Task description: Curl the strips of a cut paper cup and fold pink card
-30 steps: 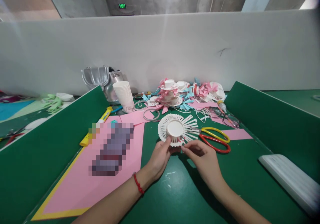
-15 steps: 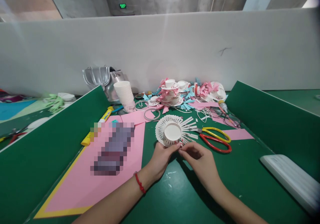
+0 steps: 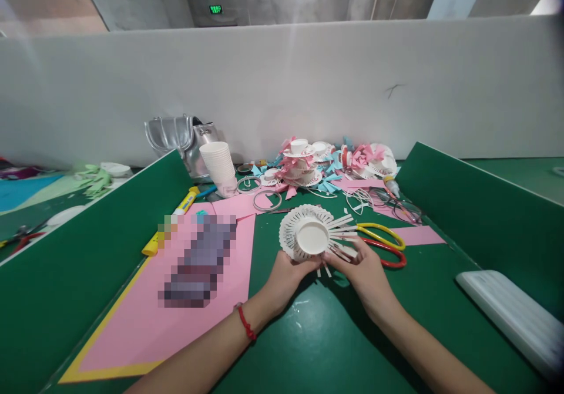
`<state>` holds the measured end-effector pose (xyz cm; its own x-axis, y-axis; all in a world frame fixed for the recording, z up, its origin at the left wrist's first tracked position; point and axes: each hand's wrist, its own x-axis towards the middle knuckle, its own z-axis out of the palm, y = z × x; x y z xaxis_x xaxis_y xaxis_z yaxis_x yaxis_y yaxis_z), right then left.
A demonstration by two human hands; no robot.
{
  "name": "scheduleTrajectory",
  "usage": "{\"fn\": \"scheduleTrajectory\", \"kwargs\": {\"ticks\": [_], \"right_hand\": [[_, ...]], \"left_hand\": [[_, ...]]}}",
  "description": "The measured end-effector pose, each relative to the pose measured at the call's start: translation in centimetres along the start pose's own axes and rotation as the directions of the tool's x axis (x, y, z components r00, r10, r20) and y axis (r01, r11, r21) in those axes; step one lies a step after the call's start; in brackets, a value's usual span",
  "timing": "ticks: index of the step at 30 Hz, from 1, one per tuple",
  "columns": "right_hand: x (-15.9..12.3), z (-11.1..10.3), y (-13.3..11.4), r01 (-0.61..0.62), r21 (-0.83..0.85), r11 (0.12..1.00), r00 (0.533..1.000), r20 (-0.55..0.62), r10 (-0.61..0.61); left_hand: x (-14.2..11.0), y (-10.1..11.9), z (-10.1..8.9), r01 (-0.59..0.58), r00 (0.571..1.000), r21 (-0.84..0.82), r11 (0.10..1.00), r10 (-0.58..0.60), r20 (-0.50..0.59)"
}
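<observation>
A white paper cup point(image 3: 312, 236), its wall cut into narrow strips, is held above the green table with its round base facing me. On the left and top the strips are bent over into a looped, lacy rim; on the right they stick out straight, and two hang below. My left hand point(image 3: 285, 279) grips the lower left edge with thumb and fingers. My right hand point(image 3: 363, 270) is closed on the lower right, its thumb at the cup and its fingers partly hidden by the strips. Scissors point(image 3: 383, 235) with one yellow and one red handle lie just behind that hand.
Pink paper point(image 3: 220, 323) with a blurred dark object point(image 3: 202, 259) and a yellow glue stick point(image 3: 152, 244) lies left. At the back are stacked paper cups point(image 3: 219, 165), a silver bag point(image 3: 171, 138) and pink, blue and white paper crafts point(image 3: 304, 165). Green dividers point(image 3: 484, 200) flank me; a white keyboard-like object point(image 3: 506, 306) sits right.
The cut cup has shifted slightly right and turned, with two strips now hanging below it. My right hand has moved from a fingertip pinch at the lower edge to the cup's right side.
</observation>
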<state>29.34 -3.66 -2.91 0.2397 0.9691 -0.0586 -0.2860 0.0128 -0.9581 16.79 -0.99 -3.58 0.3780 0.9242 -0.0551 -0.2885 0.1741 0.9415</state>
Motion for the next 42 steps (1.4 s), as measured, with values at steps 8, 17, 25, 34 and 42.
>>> {"fn": "scheduleTrajectory", "kwargs": {"ticks": [8, 17, 25, 34, 42], "right_hand": [[0.17, -0.66, -0.05, 0.002, 0.038, 0.999, 0.989, -0.147, 0.004], [0.28, -0.44, 0.42, -0.007, 0.071, 0.997, 0.985, -0.172, 0.019], [-0.01, -0.32, 0.49, 0.015, 0.038, 0.999, 0.986, -0.164, -0.008], [-0.25, 0.10, 0.52, 0.020, 0.013, 1.000, 0.993, -0.115, -0.018], [-0.20, 0.00, 0.54, 0.000, 0.017, 1.000, 0.991, -0.136, 0.003]], "left_hand": [[0.24, -0.25, -0.73, 0.047, 0.998, 0.066, 0.997, -0.049, 0.035], [0.17, -0.21, -0.66, 0.045, 0.997, 0.136, 0.990, -0.035, -0.071], [0.04, 0.19, -0.32, 0.033, 0.999, 0.163, 0.986, -0.027, -0.038], [0.05, -0.20, -0.35, 0.030, 0.999, 0.164, 0.986, -0.027, -0.023], [0.16, -0.28, -0.52, -0.008, 0.993, 0.165, 0.986, -0.011, 0.114]]}}
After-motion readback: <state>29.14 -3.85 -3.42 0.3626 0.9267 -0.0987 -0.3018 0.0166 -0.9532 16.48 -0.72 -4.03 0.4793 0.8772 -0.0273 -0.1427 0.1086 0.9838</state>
